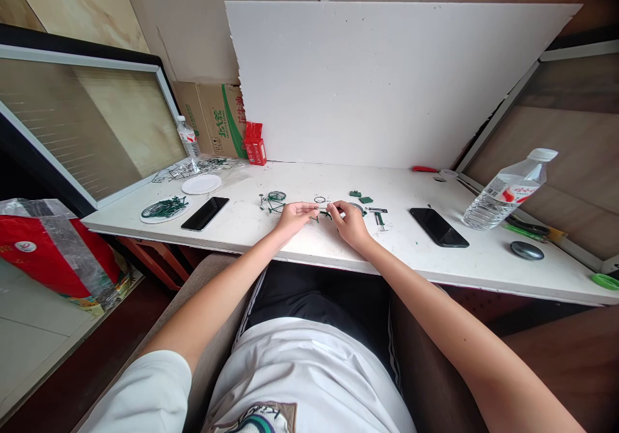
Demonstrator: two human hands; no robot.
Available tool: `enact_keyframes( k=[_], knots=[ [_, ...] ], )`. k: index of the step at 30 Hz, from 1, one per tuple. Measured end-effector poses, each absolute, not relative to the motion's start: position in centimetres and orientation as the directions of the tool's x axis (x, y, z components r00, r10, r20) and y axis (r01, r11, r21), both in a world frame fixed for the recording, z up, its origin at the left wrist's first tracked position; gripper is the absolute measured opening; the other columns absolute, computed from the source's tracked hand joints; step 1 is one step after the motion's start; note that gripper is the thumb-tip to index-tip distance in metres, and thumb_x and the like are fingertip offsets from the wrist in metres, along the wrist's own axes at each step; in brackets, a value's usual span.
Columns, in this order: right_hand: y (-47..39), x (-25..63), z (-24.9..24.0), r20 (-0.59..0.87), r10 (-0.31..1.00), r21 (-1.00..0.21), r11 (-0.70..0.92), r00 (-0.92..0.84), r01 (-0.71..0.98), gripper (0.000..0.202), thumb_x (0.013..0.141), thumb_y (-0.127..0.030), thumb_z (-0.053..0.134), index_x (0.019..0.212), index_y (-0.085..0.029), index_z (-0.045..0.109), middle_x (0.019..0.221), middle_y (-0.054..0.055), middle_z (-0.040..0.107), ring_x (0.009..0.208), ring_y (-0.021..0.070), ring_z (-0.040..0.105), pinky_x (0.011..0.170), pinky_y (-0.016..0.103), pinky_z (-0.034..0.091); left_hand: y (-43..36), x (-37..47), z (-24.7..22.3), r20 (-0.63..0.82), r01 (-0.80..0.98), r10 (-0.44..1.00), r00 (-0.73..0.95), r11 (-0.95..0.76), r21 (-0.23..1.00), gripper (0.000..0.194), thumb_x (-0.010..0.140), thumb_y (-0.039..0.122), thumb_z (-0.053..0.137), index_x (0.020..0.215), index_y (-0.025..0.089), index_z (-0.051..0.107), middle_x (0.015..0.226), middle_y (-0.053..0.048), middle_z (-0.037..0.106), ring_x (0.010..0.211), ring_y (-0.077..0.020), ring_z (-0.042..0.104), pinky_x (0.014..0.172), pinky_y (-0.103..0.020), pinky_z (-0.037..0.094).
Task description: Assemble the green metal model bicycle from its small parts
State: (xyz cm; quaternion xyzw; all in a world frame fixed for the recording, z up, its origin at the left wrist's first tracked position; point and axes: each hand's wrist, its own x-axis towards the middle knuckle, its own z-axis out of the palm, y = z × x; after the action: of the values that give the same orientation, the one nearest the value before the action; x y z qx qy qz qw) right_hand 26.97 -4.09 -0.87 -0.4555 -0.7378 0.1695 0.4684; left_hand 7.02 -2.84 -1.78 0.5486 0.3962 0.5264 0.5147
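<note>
Over the middle of the white table, my left hand [296,217] and my right hand [352,223] face each other with closed fingertips. Both pinch a thin rod-like piece [322,210] that spans the small gap between them; its kind is too small to make out. Dark green bits show just under the fingers. Left of my left hand lie green plastic parts, among them a spoked wheel [276,195]. A dark ring [320,199] lies just beyond the fingers. Beyond my right hand are small green blocks [366,200], and right of it narrow dark green parts [380,219].
On the left are a white plate [144,219] of green pieces, a white lid [202,184], a phone [206,213] and a red box [255,143]. To the right lie another phone [439,227], a tilted water bottle [507,191] and a mouse [527,250]. A white board [387,84] stands behind.
</note>
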Motion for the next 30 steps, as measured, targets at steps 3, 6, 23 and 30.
enact_keyframes(
  k=[3,6,23,30],
  knots=[
    [-4.1,26.9,-0.8,0.531,0.836,-0.682,0.518,-0.138,0.517,0.059,0.102,-0.073,0.045,0.089,-0.022,0.071,0.083,0.008,0.075,0.075,0.0244,0.065,0.074,0.038,0.047,-2.9,7.0,-1.8,0.163,-0.110,0.978,0.131,-0.149,0.983,0.041,0.076,0.033,0.091,0.111,0.012,0.081,0.111,-0.016,0.080,0.093,-0.0218,0.074,0.090,-0.039,0.059],
    [-4.1,27.0,-0.8,0.489,0.861,-0.702,0.485,-0.141,0.521,0.064,0.102,-0.075,0.043,0.082,-0.022,0.071,0.071,0.007,0.071,0.066,0.0235,0.062,0.070,0.038,0.045,-2.9,7.1,-1.7,0.165,-0.103,0.978,0.127,-0.152,0.983,0.039,0.077,0.031,0.090,0.109,0.012,0.082,0.110,-0.016,0.081,0.091,-0.0217,0.075,0.092,-0.040,0.059],
    [-3.8,27.2,-1.9,0.499,0.826,-0.666,0.559,-0.261,0.494,0.016,0.103,-0.041,0.049,0.107,-0.025,0.049,0.106,0.008,0.068,0.087,0.0230,0.061,0.074,0.037,0.047,-3.1,7.0,-1.5,0.164,-0.122,0.980,0.108,-0.151,0.981,0.039,0.073,0.031,0.092,0.106,0.014,0.083,0.111,-0.016,0.081,0.093,-0.0230,0.075,0.096,-0.042,0.057],
    [-3.8,27.3,-1.9,0.497,0.815,-0.683,0.580,-0.299,0.445,0.031,0.106,-0.055,0.047,0.106,-0.025,0.054,0.106,0.008,0.070,0.090,0.0236,0.062,0.075,0.036,0.048,-2.8,6.9,-1.8,0.158,-0.140,0.983,0.093,-0.144,0.980,0.040,0.073,0.034,0.093,0.106,0.014,0.082,0.109,-0.015,0.081,0.093,-0.0236,0.074,0.094,-0.042,0.058]
  ],
)
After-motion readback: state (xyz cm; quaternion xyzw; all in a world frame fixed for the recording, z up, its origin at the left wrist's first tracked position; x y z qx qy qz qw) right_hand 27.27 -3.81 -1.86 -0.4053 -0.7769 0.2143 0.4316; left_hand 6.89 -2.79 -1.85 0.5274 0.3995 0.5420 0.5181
